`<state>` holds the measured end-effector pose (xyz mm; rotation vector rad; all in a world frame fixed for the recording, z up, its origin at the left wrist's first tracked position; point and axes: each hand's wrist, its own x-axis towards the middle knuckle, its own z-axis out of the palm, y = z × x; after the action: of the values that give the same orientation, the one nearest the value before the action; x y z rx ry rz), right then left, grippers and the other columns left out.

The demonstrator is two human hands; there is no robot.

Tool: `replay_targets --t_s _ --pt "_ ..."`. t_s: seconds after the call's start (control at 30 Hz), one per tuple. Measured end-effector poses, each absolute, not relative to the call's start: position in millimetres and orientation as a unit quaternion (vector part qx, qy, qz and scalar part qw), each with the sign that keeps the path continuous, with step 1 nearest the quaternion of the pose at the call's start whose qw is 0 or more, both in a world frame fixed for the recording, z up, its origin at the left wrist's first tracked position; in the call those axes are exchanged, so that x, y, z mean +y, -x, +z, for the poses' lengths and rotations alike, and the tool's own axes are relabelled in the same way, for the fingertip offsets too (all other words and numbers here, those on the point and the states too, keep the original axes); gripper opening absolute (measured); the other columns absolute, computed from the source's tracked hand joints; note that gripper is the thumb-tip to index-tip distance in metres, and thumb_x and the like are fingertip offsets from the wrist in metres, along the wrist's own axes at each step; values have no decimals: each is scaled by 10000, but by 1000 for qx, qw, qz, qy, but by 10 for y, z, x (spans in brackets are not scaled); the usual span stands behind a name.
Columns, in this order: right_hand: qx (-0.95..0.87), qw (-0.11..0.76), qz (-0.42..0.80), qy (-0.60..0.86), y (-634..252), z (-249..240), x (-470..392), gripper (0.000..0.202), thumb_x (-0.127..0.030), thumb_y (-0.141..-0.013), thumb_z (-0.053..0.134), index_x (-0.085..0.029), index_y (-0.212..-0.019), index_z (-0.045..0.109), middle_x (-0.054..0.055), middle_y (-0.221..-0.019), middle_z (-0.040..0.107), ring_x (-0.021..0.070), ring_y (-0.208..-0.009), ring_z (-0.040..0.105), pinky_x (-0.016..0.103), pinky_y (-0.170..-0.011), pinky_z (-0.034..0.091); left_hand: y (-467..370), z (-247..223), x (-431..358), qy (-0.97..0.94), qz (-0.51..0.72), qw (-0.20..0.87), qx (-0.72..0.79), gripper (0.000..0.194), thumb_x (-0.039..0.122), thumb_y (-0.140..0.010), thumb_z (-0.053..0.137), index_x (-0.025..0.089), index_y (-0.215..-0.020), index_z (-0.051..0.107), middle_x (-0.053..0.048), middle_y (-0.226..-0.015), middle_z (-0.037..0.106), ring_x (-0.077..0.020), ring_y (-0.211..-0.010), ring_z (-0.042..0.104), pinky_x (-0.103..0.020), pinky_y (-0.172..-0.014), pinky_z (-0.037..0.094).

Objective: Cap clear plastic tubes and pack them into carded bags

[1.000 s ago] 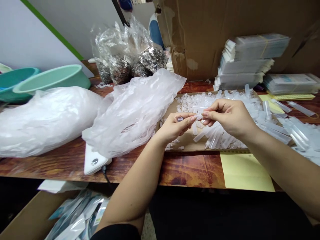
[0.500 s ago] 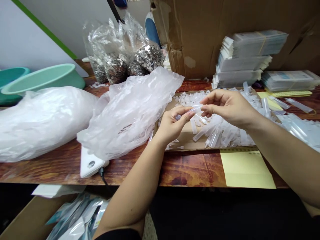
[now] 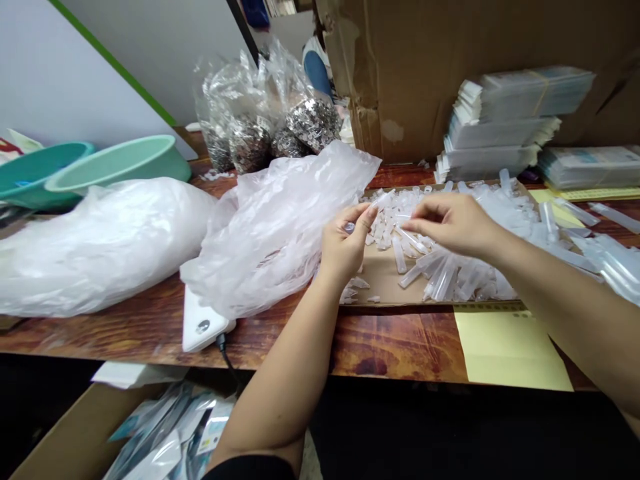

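My left hand pinches a small clear plastic piece between thumb and forefinger, and another round clear bit shows against its curled fingers. To its right, my right hand has thumb and forefinger closed on a small translucent piece, too small to make out fully. The two hands are a short gap apart. Both are above a shallow cardboard tray holding many small caps and clear plastic tubes.
Plastic bags of metal pieces stand behind a crumpled white bag. Green basins are at the left. A white device with a cable lies near the front edge. Stacked packets and yellow paper are at the right.
The hands were together at one clear piece and have now moved apart, the left tilting its piece upward. The whole view has shifted, so the scene sits further right.
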<state>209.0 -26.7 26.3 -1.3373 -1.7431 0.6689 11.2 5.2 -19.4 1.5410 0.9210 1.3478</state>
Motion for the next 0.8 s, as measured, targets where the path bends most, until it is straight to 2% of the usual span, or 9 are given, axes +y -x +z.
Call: replay_targets --t_s 0.07,0.17,0.23,0.33,0.43,0.5,0.57,0.67,0.8 --pt "-762 250 168 574 -2080 217 -259 192 -299 -855 780 -177 -729 703 41 -764 698 166 -721 623 303 -683 454 -84 -215 98 -630 559 381 382 402 587 -835 738 202 -928 805 -39 -788 706 -154 -730 638 -253 -616 480" --pt "-804 31 73 590 -1994 141 -245 64 -238 -841 743 -178 -831 762 107 -949 730 248 -916 667 328 -770 463 -65 -229 120 -654 554 350 378 345 529 -846 734 197 -910 807 -48 -825 734 -183 -833 676 -275 -726 512" --pt "-802 -12 54 594 -1922 85 -220 89 -223 -830 733 -163 -879 778 146 -994 727 296 -997 667 352 -808 472 -62 -232 124 -654 549 365 371 322 509 -835 738 201 -903 803 -44 -814 726 -179 -813 664 -274 -711 504" --pt "-803 -14 62 593 -1853 12 -175 77 -144 -802 713 -158 -853 769 152 -973 728 305 -992 673 361 -817 483 -55 -214 131 -616 548 437 360 310 496 -803 744 205 -901 787 -14 -725 656 -138 -669 577 -257 -599 442" --pt "-805 6 69 590 -1882 -8 -167 98 -137 -835 685 -167 -910 741 133 -1015 734 289 -1009 680 362 -842 503 -45 -164 123 -578 533 508 352 326 484 -738 773 198 -894 761 28 -636 548 -99 -545 439 -247 -506 337" --pt "-797 75 67 596 -1963 11 -197 144 -190 -916 634 -164 -1044 695 126 -1074 726 264 -1021 679 365 -859 521 -45 -131 101 -573 513 538 344 344 492 -713 788 193 -876 740 45 -606 491 -89 -519 386 -246 -480 280" --pt "-777 238 55 580 -2069 36 -250 181 -237 -963 599 -176 -1129 635 109 -1094 714 234 -985 681 361 -833 541 -54 -114 70 -585 491 552 334 352 510 -712 791 191 -837 714 53 -591 448 -86 -512 361 -246 -468 245" --pt "-754 461 26 467 -2199 47 -340 126 -267 -934 675 -212 -1043 644 61 -1008 720 203 -895 683 347 -784 559 -81 -117 17 -617 463 551 318 365 538 -741 781 193 -794 674 58 -586 420 -81 -503 336 -249 -457 216" --pt "-780 503 21 372 -2219 15 -426 62 -235 -910 742 -216 -953 702 39 -912 742 175 -816 692 324 -747 562 -121 -122 -48 -637 416 578 296 388 573 -796 752 203 -814 637 81 -537 378 -78 -466 291 -248 -446 195"
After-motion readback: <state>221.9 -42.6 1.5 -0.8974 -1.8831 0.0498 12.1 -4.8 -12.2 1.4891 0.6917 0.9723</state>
